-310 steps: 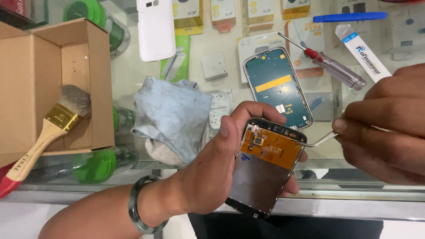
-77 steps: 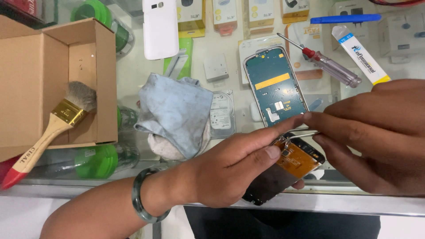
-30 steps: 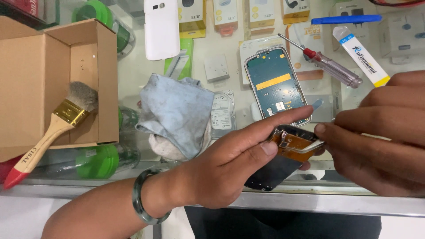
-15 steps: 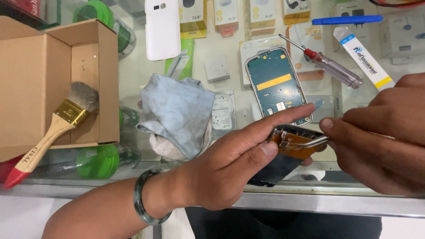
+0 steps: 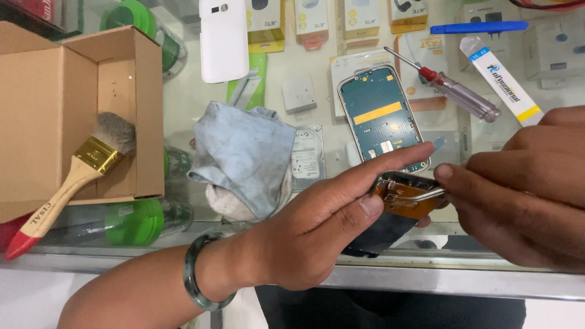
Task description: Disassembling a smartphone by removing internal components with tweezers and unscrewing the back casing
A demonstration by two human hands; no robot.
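My left hand point(image 5: 317, 228) grips a phone screen module point(image 5: 399, 204) with an orange-brown back, tilted edge-on over the glass counter's front edge. My right hand point(image 5: 524, 195) comes in from the right and pinches metal tweezers point(image 5: 420, 194), whose tips lie on the module's upper edge. A phone frame with a blue-green circuit board point(image 5: 381, 116) lies face up on the counter just behind both hands. A green bangle point(image 5: 194, 286) circles my left wrist.
A crumpled grey cloth point(image 5: 244, 158) sits left of the hands. An open cardboard box point(image 5: 73, 116) holds a paintbrush point(image 5: 73, 176). A white phone back cover point(image 5: 223, 36), a red-handled screwdriver point(image 5: 451, 91), a white tube point(image 5: 499, 79) and a blue tool point(image 5: 478, 27) lie farther back.
The screen module has turned from flat, back up, to tilted edge-on. My right hand has closed in with the tweezers onto its upper edge.
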